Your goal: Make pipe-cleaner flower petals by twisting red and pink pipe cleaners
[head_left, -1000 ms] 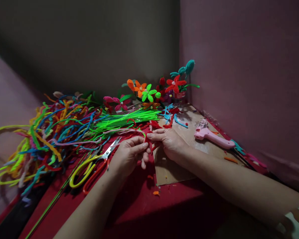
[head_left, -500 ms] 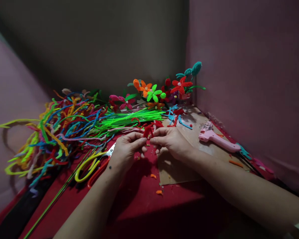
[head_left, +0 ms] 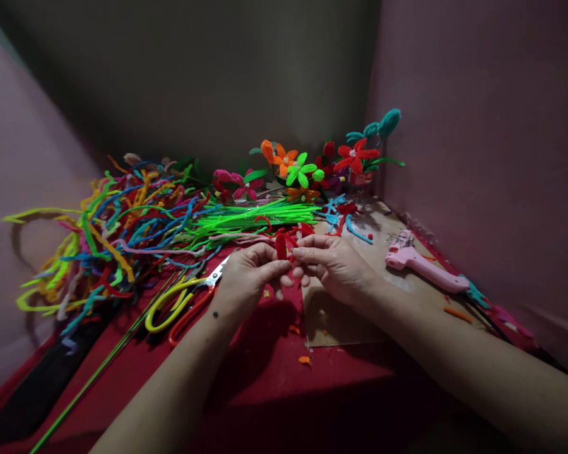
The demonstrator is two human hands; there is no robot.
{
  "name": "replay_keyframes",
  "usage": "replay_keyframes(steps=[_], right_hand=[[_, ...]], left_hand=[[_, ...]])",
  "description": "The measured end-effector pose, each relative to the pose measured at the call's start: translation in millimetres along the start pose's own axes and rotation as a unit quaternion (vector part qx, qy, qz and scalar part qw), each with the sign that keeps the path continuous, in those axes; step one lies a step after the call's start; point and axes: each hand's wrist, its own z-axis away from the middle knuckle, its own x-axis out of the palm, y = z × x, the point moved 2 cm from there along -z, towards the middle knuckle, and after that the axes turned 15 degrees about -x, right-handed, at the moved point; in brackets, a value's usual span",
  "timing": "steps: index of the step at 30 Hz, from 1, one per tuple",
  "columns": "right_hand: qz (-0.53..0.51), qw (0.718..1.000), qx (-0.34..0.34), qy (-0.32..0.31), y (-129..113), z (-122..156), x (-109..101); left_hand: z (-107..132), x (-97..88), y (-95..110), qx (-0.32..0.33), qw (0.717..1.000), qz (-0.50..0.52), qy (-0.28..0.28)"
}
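While your left hand (head_left: 248, 274) and right hand (head_left: 334, 265) both pinch the red pipe cleaner (head_left: 281, 246), a loose pinch could let it spring free; scissors (head_left: 184, 302) lie at eight o'clock.

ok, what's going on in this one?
A person pinches a small red pipe-cleaner piece between the left hand and the right hand, over a red table. Scissors lie beside the left hand, and a pink glue gun rests on cardboard to the right. Loose coloured pipe cleaners are heaped at left, and pipe-cleaner flowers stand in the back corner.
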Motion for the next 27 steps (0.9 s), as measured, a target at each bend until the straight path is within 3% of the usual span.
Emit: replay_keyframes(steps=[11,15,21,25,27], right_hand=[[0.169,0.982,-0.077,0.021,-12.8,2.2,5.0],[0.233,0.967,-0.099,0.002,-14.1,3.1,4.8],[0.374,0.907,-0.19,-0.041,-13.7,5.8,4.3],[0.448,0.868,-0.211,-0.047,-13.8,5.7,4.2],[0.46,0.862,-0.209,-0.049,-13.7,4.6,3.6]], left_hand=[[5.5,10.1,2.8,-0.012,1.0,-0.017,0.007],[5.5,9.2,3.3,-0.005,1.0,-0.012,0.006],[4.0,10.5,0.3,0.01,1.0,-0.008,0.005],[2.5,12.5,-4.0,0.017,1.0,-0.009,0.023],[2.2,12.5,-4.7,0.023,0.999,-0.009,0.022]])
